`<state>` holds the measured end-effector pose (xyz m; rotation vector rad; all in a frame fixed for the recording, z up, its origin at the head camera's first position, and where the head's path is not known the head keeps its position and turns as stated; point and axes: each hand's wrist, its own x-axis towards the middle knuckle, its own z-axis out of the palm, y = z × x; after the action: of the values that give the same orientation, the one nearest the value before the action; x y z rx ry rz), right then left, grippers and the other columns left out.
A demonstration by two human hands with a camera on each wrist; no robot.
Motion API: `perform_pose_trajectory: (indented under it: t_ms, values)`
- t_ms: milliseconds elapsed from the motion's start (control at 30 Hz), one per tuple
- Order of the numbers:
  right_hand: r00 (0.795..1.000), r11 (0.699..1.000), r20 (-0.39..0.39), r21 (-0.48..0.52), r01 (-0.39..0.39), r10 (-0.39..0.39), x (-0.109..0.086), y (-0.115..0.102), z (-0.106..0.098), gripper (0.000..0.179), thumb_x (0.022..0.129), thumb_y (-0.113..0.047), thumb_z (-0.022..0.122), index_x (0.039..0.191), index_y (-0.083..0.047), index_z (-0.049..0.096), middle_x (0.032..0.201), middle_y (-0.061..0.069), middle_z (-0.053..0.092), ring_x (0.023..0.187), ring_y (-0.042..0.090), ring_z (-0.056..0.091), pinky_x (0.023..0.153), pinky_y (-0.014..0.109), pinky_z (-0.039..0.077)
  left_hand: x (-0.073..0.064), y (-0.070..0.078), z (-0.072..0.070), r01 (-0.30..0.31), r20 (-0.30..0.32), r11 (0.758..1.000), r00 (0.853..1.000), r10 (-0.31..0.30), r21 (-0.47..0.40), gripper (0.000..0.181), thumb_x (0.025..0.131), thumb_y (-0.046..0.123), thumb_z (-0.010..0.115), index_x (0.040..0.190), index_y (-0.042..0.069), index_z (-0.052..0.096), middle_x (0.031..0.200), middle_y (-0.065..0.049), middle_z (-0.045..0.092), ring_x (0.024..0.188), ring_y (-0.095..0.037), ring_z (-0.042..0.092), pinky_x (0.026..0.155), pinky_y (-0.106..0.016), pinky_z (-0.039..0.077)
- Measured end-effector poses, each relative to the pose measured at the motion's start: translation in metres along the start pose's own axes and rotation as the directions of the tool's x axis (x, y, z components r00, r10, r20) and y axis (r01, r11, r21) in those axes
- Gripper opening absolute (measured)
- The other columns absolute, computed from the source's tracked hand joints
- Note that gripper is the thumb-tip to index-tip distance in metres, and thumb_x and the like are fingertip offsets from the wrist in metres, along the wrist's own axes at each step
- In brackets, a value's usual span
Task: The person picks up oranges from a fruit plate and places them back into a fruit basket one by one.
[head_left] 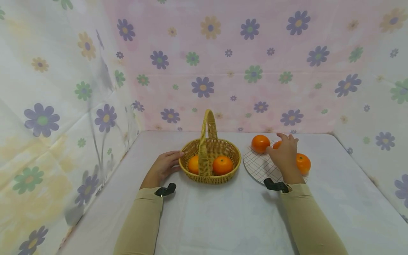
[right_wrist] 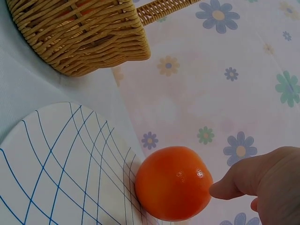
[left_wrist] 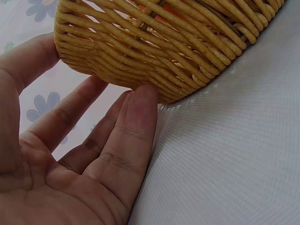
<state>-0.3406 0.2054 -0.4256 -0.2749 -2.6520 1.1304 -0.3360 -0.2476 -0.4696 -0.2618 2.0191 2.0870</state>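
Note:
A yellow wicker basket (head_left: 237, 157) with a tall arched handle stands mid-table, holding two oranges (head_left: 222, 165). My left hand (head_left: 164, 165) touches its left side; in the left wrist view, fairly straight fingertips (left_wrist: 143, 105) rest against the woven wall (left_wrist: 140, 61). Over a round plate (head_left: 258, 164) with crossing lines, my right hand (head_left: 285, 154) reaches with fingers spread. Three oranges are on that plate: one at the back left (head_left: 260, 143), one partly hidden behind the hand, one to the right (head_left: 303, 163). In the right wrist view, the thumb tip overlaps the edge of an orange (right_wrist: 173, 183).
A white cloth covers the table (head_left: 210, 219). Flower-printed fabric (head_left: 229, 71) hangs at the back and along both sides. The plate stands just right of the basket, with a narrow gap between them.

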Motion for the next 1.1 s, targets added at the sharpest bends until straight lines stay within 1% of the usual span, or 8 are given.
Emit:
perform_pose_trajectory:
  t_ms: [167, 400, 467, 600, 733, 833, 933, 1100]
  values:
    - [1.0, 1.0, 0.025, -0.008, -0.007, 0.007, -0.0007, -0.0006, -0.001, 0.078, 0.092, -0.02, 0.071, 0.16, -0.007, 0.035, 0.17, 0.028, 0.008, 0.154, 0.057, -0.007, 0.114, 0.08, 0.013, -0.0006, 0.0003, 0.0005, 0.004, -0.008, 1.0, 1.0, -0.004, 0.0, 0.063, 0.092, 0.038, 0.08, 0.142, 0.006, 0.059, 0.138, -0.013, 0.064, 0.113, -0.021, 0.069, 0.096, -0.04, 0.061]
    - [0.995, 0.998, 0.101, -0.068, 0.004, 0.003, -0.003, -0.0024, -0.002, 0.077, 0.093, -0.02, 0.07, 0.159, -0.003, 0.034, 0.166, 0.031, 0.023, 0.154, 0.058, 0.004, 0.118, 0.077, 0.012, -0.0003, -0.0003, 0.0004, 0.009, -0.007, 1.0, 1.0, -0.009, 0.006, 0.063, 0.093, 0.037, 0.079, 0.143, 0.005, 0.058, 0.14, -0.013, 0.063, 0.112, -0.02, 0.069, 0.097, -0.04, 0.06]
    - [0.992, 0.996, 0.124, -0.093, 0.016, -0.004, -0.0039, -0.004, -0.0029, 0.076, 0.093, -0.019, 0.071, 0.157, -0.001, 0.035, 0.164, 0.032, 0.028, 0.153, 0.058, 0.009, 0.118, 0.076, 0.015, -0.0003, -0.0008, 0.0003, 0.007, -0.007, 1.0, 1.0, -0.007, 0.003, 0.063, 0.093, 0.037, 0.079, 0.143, 0.005, 0.058, 0.14, -0.013, 0.063, 0.113, -0.02, 0.069, 0.097, -0.04, 0.06]
    - [0.99, 0.989, 0.139, -0.145, 0.034, -0.013, -0.0064, -0.0069, -0.0046, 0.075, 0.092, -0.019, 0.073, 0.155, 0.002, 0.038, 0.158, 0.033, 0.037, 0.149, 0.057, 0.024, 0.117, 0.074, 0.026, 0.0001, -0.0017, 0.0001, 0.0, -0.004, 1.0, 1.0, 0.0, -0.001, 0.065, 0.091, 0.039, 0.08, 0.142, 0.005, 0.059, 0.14, -0.013, 0.063, 0.113, -0.021, 0.068, 0.097, -0.039, 0.06]
    - [0.991, 0.984, 0.134, -0.174, 0.032, -0.009, -0.0078, -0.0073, -0.0049, 0.074, 0.092, -0.018, 0.072, 0.154, 0.004, 0.038, 0.149, 0.033, 0.047, 0.135, 0.051, 0.042, 0.115, 0.068, 0.038, 0.0008, -0.0018, -0.0007, 0.001, -0.004, 1.0, 1.0, -0.001, 0.001, 0.066, 0.09, 0.04, 0.081, 0.142, 0.006, 0.06, 0.138, -0.011, 0.064, 0.112, -0.02, 0.068, 0.096, -0.038, 0.061]
    - [0.991, 0.985, 0.132, -0.171, 0.023, 0.0, -0.0073, -0.0055, -0.0049, 0.072, 0.092, -0.013, 0.07, 0.154, 0.004, 0.038, 0.14, 0.03, 0.053, 0.121, 0.045, 0.05, 0.112, 0.062, 0.045, 0.0009, -0.0013, -0.0011, 0.003, -0.006, 1.0, 1.0, -0.003, 0.0, 0.067, 0.09, 0.04, 0.081, 0.142, 0.006, 0.06, 0.137, -0.01, 0.064, 0.112, -0.02, 0.069, 0.095, -0.038, 0.061]
    - [0.99, 0.987, 0.141, -0.158, 0.013, 0.01, -0.0066, -0.004, -0.0061, 0.069, 0.093, -0.011, 0.069, 0.153, 0.005, 0.039, 0.138, 0.029, 0.055, 0.115, 0.043, 0.052, 0.112, 0.061, 0.046, 0.0007, 0.0, -0.0008, 0.005, -0.009, 1.0, 1.0, -0.005, -0.008, 0.065, 0.089, 0.04, 0.082, 0.141, 0.006, 0.061, 0.136, -0.01, 0.065, 0.112, -0.02, 0.069, 0.095, -0.039, 0.061]
    - [0.987, 0.986, 0.157, -0.167, 0.005, 0.021, -0.0063, -0.0046, -0.0083, 0.065, 0.092, -0.012, 0.072, 0.149, 0.006, 0.045, 0.139, 0.03, 0.056, 0.118, 0.045, 0.052, 0.114, 0.063, 0.042, 0.0006, 0.0013, -0.0007, 0.009, -0.012, 1.0, 1.0, -0.009, -0.01, 0.066, 0.088, 0.04, 0.083, 0.14, 0.006, 0.061, 0.136, -0.01, 0.065, 0.112, -0.02, 0.069, 0.095, -0.039, 0.061]
